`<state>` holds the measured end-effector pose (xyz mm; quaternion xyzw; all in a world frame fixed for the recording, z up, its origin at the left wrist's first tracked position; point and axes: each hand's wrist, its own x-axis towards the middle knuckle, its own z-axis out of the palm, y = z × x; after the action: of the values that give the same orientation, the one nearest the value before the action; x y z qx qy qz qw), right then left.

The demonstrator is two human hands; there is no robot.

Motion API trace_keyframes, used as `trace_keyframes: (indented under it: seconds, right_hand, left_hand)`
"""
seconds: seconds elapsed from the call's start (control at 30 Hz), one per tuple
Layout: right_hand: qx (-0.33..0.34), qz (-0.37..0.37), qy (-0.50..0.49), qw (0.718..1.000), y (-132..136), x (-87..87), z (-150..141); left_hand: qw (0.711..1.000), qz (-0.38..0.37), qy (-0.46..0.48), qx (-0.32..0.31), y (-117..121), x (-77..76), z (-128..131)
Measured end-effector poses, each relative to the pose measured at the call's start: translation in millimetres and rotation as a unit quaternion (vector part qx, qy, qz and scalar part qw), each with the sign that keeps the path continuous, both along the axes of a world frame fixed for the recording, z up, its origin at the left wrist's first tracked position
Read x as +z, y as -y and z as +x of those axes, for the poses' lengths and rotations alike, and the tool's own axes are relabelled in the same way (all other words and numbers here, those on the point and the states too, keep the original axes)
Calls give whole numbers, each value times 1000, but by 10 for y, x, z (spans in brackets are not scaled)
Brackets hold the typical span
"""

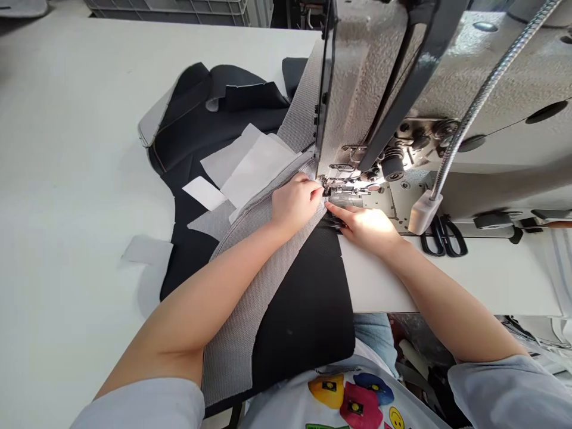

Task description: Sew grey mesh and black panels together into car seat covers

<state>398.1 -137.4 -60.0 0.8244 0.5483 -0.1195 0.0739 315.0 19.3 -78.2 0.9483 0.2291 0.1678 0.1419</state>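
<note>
A long strip of grey mesh fabric [236,333] runs diagonally over a black padded cover piece [308,298] and up to the needle area of a sewing machine [357,77]. My left hand [295,204] rests on the strip just left of the presser foot [328,187], its fingers curled and closed on the fabric. On the other side, my right hand [369,228] lies by the machine bed with its index finger stretched out to the fabric edge beside the foot. Its other fingers are partly hidden below. The needle tip cannot be made out.
White and grey fabric flaps [257,170] lie over the black piece. Black-handled scissors [444,236] rest right of my right hand, below a lamp on a flexible neck [426,211]. A grey crate [170,11] stands behind the white table [80,179].
</note>
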Motion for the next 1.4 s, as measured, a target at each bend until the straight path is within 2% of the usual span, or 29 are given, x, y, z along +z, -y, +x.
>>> trace_keyframes:
  seconds: [0.17, 0.5, 0.67, 0.83, 0.97, 1.13, 1.4]
  right_hand:
    - [7, -5, 9, 1000, 2, -6, 10]
    - [3, 0, 10, 1000, 9, -16, -2]
    - [0, 6, 21, 1000, 13, -41, 0]
    - [9, 8, 22, 1000, 10, -36, 8]
    - [10, 6, 23, 1000, 4, -25, 4]
    - [10, 0, 31, 999, 6, -17, -14]
    - [8, 23, 35, 999, 14, -13, -29]
  left_hand:
    - [999, 35, -22, -23, -13, 34, -11]
    - [989, 61, -129, -48, 22, 227, 67]
    - [992, 54, -84, -81, -25, 151, -44]
    - [998, 10, -22, -52, -62, 90, -187]
    - [1000, 1, -7, -28, -50, 81, -153]
    - [999, 25, 5, -34, 12, 59, -74]
    - [1000, 12, 1, 0, 40, 56, -48]
